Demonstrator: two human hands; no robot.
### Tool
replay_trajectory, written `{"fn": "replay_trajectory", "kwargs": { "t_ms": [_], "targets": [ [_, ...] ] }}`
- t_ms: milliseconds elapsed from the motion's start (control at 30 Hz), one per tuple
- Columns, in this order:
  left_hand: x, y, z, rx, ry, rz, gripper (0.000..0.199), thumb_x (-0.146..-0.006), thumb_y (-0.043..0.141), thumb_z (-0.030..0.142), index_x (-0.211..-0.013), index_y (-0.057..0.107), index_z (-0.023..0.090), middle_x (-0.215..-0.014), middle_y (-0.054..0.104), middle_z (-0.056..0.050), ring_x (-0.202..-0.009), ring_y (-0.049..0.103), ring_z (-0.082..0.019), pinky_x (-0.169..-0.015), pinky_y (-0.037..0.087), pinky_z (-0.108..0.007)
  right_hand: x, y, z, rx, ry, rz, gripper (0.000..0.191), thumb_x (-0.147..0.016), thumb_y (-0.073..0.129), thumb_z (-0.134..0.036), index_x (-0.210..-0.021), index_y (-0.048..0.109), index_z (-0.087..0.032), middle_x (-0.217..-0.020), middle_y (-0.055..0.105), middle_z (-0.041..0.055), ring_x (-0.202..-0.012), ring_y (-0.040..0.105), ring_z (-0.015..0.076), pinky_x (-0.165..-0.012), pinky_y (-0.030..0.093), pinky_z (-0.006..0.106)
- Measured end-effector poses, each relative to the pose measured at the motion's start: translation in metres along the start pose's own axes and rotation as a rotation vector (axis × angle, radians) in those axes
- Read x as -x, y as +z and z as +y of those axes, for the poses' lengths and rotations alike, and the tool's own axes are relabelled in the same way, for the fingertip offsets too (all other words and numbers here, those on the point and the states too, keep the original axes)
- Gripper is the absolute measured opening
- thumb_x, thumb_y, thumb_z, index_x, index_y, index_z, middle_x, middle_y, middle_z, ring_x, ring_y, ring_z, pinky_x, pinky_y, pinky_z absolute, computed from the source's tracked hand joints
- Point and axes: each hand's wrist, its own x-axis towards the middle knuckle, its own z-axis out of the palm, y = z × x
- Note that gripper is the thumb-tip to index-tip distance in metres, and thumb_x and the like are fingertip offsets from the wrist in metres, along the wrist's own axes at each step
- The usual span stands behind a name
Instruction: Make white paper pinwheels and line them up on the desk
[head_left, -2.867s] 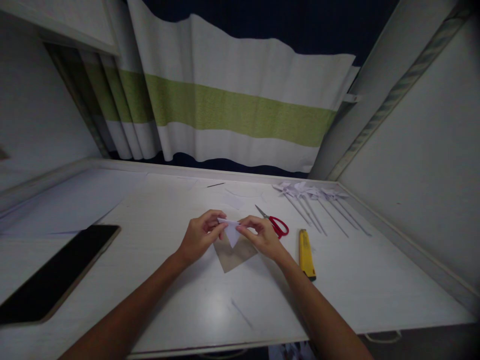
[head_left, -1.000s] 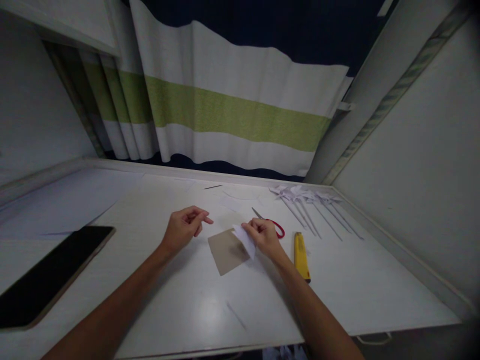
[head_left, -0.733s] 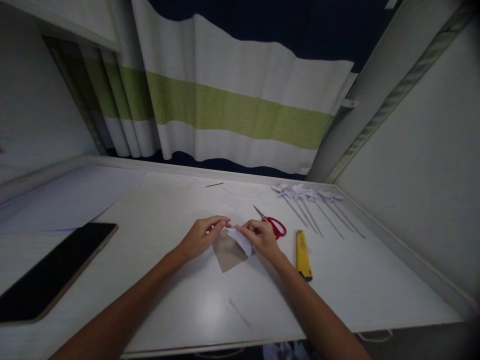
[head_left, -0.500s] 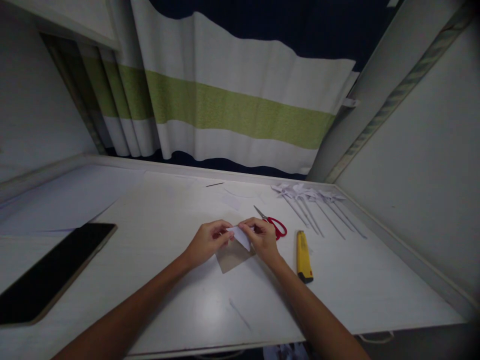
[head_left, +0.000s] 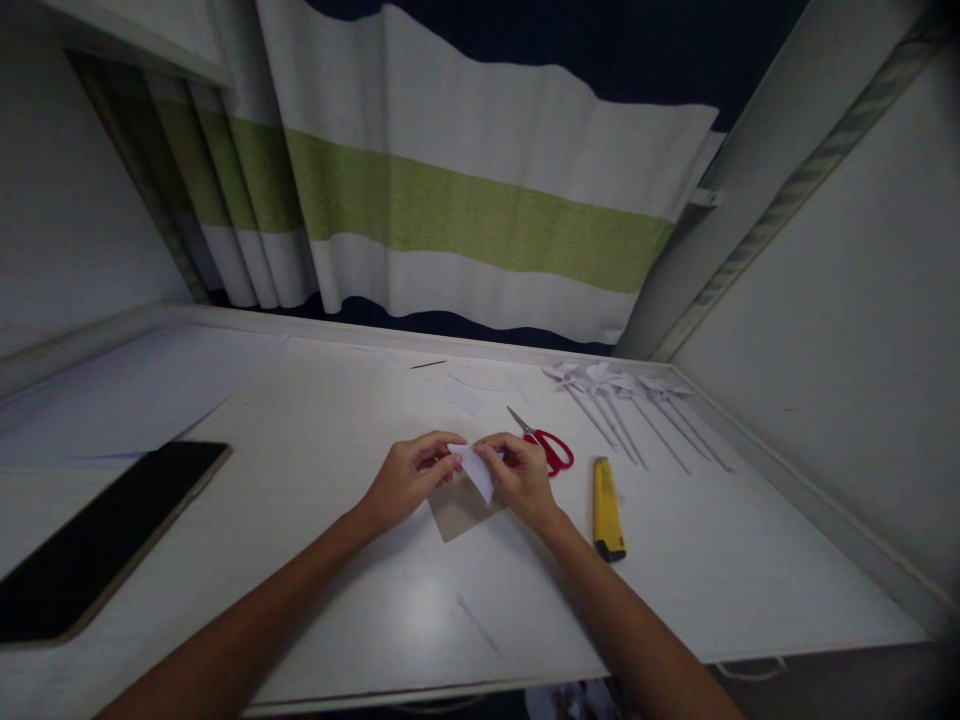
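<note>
Head camera view: left hand (head_left: 409, 480) and right hand (head_left: 523, 482) both pinch white paper (head_left: 478, 472) above a grey-brown card (head_left: 454, 516).

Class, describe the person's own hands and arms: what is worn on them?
The left hand and right hand are gloveless. The left forearm and right forearm are bare to the picture's edge, narrowing toward the wrists. No sleeve, watch or bracelet shows.
</note>
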Motion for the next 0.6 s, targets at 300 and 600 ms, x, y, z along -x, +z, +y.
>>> {"fn": "replay_trajectory", "kwargs": {
  "t_ms": [300,600],
  "targets": [
    [0.0011,-0.0011,0.0018,-0.153,0.081,-0.014,0.020,-0.077,0.049,0.024,-0.086,0.062,0.012,-0.058,0.055,0.001,-0.053,0.050,-0.008,-0.052,0.041,-0.018,0.0009,-0.0014,-0.0023,0.045,-0.072,-0.015,0.014,-0.073,0.053,-0.024,-0.067,0.060,-0.014,-0.063,0.062,0.0035,-0.057,0.054,0.0105,-0.054,0.041,0.021],
    [0.0000,-0.0015,-0.0001,-0.172,0.095,-0.018,0.021,-0.078,0.047,0.025,-0.084,0.063,0.013,-0.058,0.057,0.001,-0.054,0.051,-0.008,-0.054,0.040,-0.018,-0.0002,-0.0026,-0.0023,0.065,-0.097,-0.028,0.014,-0.073,0.053,-0.025,-0.067,0.060,-0.015,-0.063,0.062,0.0041,-0.057,0.055,0.0112,-0.055,0.042,0.022]
  ]
}}
